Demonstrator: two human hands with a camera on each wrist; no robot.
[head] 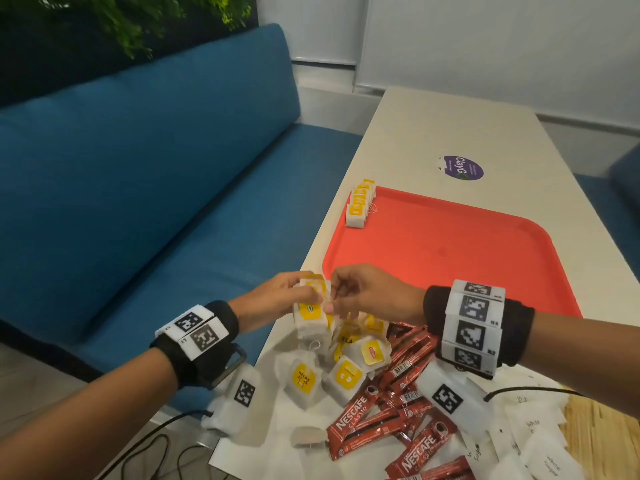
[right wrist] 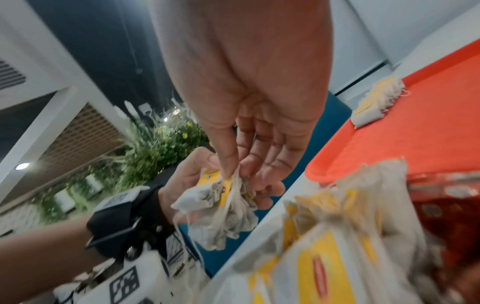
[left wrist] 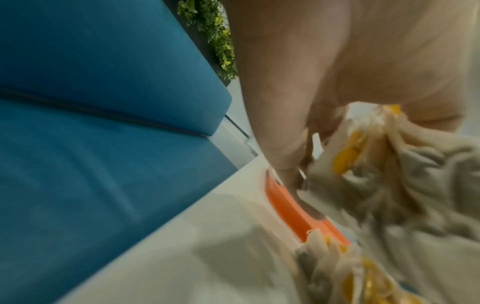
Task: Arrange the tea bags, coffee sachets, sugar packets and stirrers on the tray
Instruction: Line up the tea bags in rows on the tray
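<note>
My left hand grips a bunch of white tea bags with yellow tags just above the table's near left edge. My right hand pinches the top of the same bunch between thumb and fingers. Below them lies a loose pile of tea bags. A neat row of tea bags stands at the far left corner of the red tray. Red coffee sachets and white sugar packets lie on the near table. No stirrers show.
A blue sofa runs along the table's left side. A purple sticker sits on the table beyond the tray. Cables hang off the near left edge. Green plants stand behind the sofa.
</note>
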